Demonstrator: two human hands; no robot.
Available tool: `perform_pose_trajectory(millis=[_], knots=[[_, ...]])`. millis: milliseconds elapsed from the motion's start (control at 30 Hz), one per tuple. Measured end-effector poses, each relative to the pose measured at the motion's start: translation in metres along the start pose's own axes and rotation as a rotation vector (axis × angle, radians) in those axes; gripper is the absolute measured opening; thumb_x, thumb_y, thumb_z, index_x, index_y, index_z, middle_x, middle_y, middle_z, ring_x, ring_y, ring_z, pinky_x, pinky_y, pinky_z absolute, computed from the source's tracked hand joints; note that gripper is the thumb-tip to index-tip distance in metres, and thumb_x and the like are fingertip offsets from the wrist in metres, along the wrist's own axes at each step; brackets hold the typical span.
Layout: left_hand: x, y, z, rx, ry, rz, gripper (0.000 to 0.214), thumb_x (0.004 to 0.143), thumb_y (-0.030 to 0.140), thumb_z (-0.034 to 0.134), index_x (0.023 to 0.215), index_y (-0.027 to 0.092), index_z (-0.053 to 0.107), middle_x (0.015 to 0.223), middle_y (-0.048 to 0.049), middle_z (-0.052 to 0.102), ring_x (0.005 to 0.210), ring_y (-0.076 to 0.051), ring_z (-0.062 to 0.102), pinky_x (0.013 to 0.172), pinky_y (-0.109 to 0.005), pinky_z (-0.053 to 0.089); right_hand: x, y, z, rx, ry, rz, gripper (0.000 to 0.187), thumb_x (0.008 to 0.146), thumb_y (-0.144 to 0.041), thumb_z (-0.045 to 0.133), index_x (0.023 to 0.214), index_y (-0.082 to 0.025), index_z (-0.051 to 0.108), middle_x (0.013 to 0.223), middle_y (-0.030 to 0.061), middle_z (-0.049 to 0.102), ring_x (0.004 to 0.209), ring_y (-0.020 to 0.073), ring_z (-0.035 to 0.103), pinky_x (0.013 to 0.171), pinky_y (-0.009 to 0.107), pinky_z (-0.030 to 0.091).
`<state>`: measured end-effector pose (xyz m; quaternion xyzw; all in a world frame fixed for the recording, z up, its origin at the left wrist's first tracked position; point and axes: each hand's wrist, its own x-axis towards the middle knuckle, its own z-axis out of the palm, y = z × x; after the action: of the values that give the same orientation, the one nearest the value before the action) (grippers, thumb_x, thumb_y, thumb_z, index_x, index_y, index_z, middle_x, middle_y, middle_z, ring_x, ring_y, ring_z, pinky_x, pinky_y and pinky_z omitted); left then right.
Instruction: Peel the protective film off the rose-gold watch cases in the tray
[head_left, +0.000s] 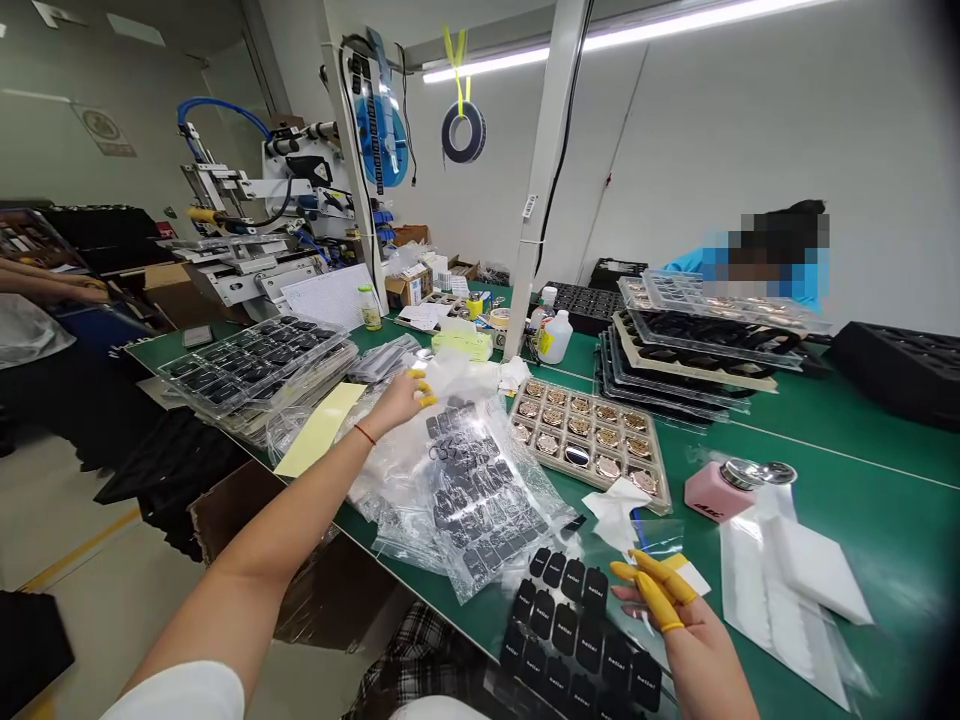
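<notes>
My left hand (409, 396) reaches out over crumpled clear plastic bags (397, 450), yellow cots on its fingertips. Its fingers look spread at the bags' edge; the contact is partly hidden. Beside it lies a clear bag of black printed label sheets (480, 490) with handwriting on it. Close to me, my right hand (664, 600), also with yellow finger cots, hovers at the right edge of a sheet of black "hello!" labels (566, 625). Its fingers are bent with the tips slightly apart, and I see nothing clearly held. A clear film with a blue strip (664, 537) lies just beyond its fingertips.
A tray of round metallic parts (656, 480) lies mid-table. To the right are a pink pump bottle (712, 492) and white foam pads (821, 570). Stacked trays (675, 385) stand behind; more trays (255, 365) fill the left. A co-worker (806, 275) sits opposite, another person (45, 320) at far left.
</notes>
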<state>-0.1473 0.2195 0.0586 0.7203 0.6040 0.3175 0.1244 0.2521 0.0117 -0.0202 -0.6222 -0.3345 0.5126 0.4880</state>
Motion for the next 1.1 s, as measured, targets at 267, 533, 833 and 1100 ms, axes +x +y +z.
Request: perform_pose_trajectory(millis=[267,533,833,1100], knots=[[-0.012,-0.003,-0.08,-0.187,0.465,-0.031,0.049,0.089,0.047,0.038,0.112,0.012,0.063,0.115,-0.0124,0.065,0.112,-0.027,0.056,0.098,-0.042,0.042,0.002,0.0,0.006,0.02,-0.037,-0.035,0.064,0.064,-0.057,0.07,0.112,-0.018,0.056,0.102,0.0077,0.069,0.083,0.022,0.066,0.074,0.032,0.053],[-0.053,0.01,-0.08,-0.16,0.391,-0.063,0.036,0.082,0.035,0.053,0.111,0.018,0.066,0.114,-0.01,0.066,0.104,-0.028,0.062,0.09,-0.042,0.05,-0.001,-0.003,0.011,0.054,-0.043,-0.048,0.063,0.06,-0.055,0.074,0.107,-0.017,0.058,0.097,0.0077,0.07,0.08,0.0216,0.066,0.071,0.031,0.053],[0.01,0.072,-0.109,-1.167,0.391,-0.168,0.022,0.082,0.007,0.048,0.094,0.011,0.067,0.08,-0.0046,0.07,0.071,-0.011,0.066,0.062,-0.018,0.053,-0.008,-0.01,0.014,0.059,-0.021,-0.038,0.06,0.056,-0.048,0.076,0.105,-0.017,0.059,0.095,0.0077,0.071,0.081,0.0221,0.066,0.071,0.031,0.053],[-0.03,0.105,-0.04,-1.38,0.713,-0.175,0.044,0.087,0.008,0.038,0.125,0.029,0.048,0.112,-0.0017,0.064,0.09,-0.011,0.063,0.075,-0.023,0.053,-0.01,-0.013,0.009,0.049,0.006,-0.076,0.059,0.058,-0.05,0.075,0.105,-0.017,0.06,0.093,0.0079,0.071,0.079,0.0226,0.067,0.07,0.032,0.054]])
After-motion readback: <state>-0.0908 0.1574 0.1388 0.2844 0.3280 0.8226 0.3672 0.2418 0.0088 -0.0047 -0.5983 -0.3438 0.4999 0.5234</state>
